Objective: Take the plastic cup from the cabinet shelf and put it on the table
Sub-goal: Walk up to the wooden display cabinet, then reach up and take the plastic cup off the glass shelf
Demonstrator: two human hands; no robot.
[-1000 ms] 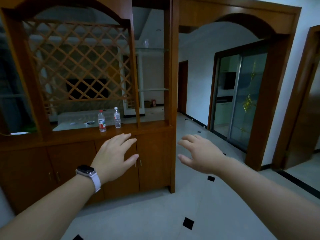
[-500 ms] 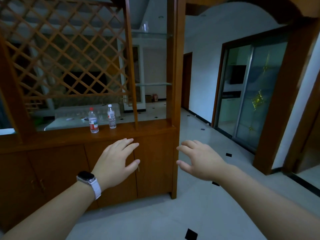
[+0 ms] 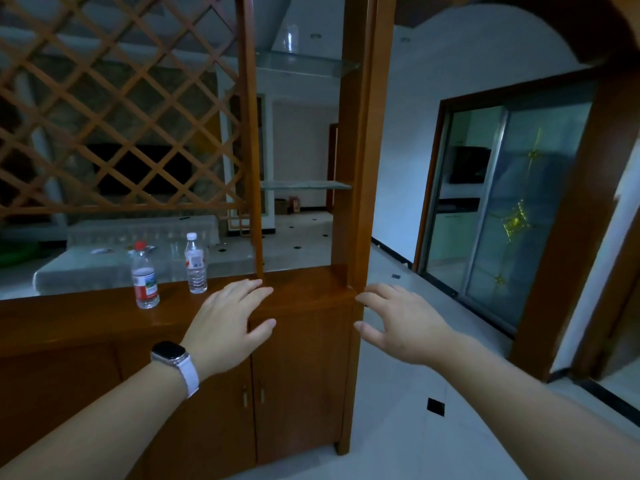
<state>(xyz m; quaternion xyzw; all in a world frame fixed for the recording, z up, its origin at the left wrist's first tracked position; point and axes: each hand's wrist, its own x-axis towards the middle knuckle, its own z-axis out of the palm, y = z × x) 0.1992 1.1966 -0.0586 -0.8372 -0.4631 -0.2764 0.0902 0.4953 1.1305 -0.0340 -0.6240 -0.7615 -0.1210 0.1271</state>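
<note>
A clear plastic cup [image 3: 290, 38] stands on the upper glass shelf [image 3: 308, 62] of the wooden cabinet [image 3: 304, 368], high above my hands. My left hand [image 3: 230, 327], with a watch on the wrist, is held out palm down with fingers apart in front of the cabinet's countertop. My right hand [image 3: 398, 323] is also out, fingers spread, just right of the cabinet's corner post. Both hands are empty and far below the cup.
Two water bottles stand on the countertop, one red-capped [image 3: 144, 277], one white-capped [image 3: 195, 265]. A lower glass shelf [image 3: 304, 185] spans the same bay. A wooden lattice [image 3: 114, 105] fills the left side. Beyond it lies a covered table [image 3: 104, 265]. Sliding glass doors [image 3: 502, 209] are at right.
I have come closer to the cabinet; it and the shelves fill more of the view. Both hands remain raised and empty, now nearer the countertop edge.
</note>
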